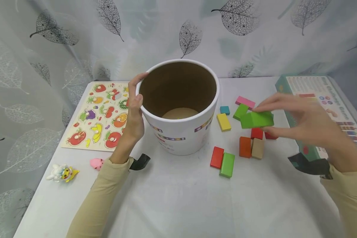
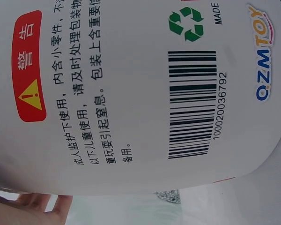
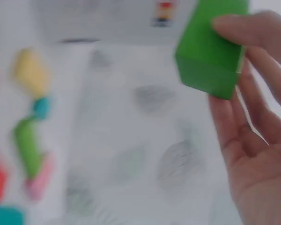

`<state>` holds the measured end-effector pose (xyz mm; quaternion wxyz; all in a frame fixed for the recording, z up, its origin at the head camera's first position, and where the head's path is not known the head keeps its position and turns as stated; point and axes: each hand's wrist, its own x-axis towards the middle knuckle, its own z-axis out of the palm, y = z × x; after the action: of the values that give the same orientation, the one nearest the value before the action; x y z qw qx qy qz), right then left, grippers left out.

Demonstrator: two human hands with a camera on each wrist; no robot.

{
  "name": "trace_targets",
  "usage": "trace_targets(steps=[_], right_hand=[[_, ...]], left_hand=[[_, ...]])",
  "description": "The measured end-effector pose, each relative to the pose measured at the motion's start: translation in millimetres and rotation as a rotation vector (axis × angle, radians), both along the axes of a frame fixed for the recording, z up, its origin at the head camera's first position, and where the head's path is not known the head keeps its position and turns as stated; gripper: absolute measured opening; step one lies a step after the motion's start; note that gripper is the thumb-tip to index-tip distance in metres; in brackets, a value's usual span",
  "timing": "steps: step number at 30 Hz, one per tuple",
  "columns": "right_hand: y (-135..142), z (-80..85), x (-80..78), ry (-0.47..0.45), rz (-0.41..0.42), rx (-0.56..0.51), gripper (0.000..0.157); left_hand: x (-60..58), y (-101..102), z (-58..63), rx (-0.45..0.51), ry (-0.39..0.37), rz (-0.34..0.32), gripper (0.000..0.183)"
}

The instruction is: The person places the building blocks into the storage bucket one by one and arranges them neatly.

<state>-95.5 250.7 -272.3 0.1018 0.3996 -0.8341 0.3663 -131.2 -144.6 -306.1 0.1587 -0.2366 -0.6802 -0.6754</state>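
From here I see the right hand (image 1: 310, 122) pinching a green block (image 1: 257, 119), a tan block (image 1: 257, 148) below its fingers; the left hand (image 1: 135, 115) clasps a white bucket (image 1: 190, 142).

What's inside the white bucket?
In the bucket: brown inner wall, part of a paler floor, and a yellow speck too small to identify. The near rim hides the rest of the floor; anything there can't be seen.
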Motion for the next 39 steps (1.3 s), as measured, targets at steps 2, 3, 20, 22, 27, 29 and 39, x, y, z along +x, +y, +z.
trace_targets(steps=[2,3,20,22,27,29,39], right_hand=[[-11.4,14.9,-6.2,0.003,0.001,-0.099,0.050],[-18.8,21.9,-8.8,0.003,0.003,-0.150,0.048],[-124.1,48.1,-40.3,-0.066,0.051,-0.472,0.049],[-125.0,46.1,-41.6,-0.057,0.050,-0.456,0.050],[-127.5,45.8,-44.2,-0.039,0.061,-0.435,0.051],[-129.1,46.5,-44.8,-0.041,0.074,-0.444,0.048],[-126.8,51.6,-32.8,-0.080,0.153,-0.434,0.043]], left_hand=[[0.0,-0.3,0.1,0.003,0.000,-0.004,0.069],[0.0,-0.3,0.1,0.004,0.000,-0.005,0.069],[0.4,4.1,-1.9,-0.025,-0.001,0.005,0.072],[0.5,4.2,-1.6,-0.034,-0.004,0.014,0.074],[1.1,2.6,-0.6,-0.045,-0.003,0.030,0.074],[1.2,1.9,-0.4,-0.042,-0.002,0.029,0.073],[0.5,0.3,-0.9,-0.032,0.000,0.026,0.071]])
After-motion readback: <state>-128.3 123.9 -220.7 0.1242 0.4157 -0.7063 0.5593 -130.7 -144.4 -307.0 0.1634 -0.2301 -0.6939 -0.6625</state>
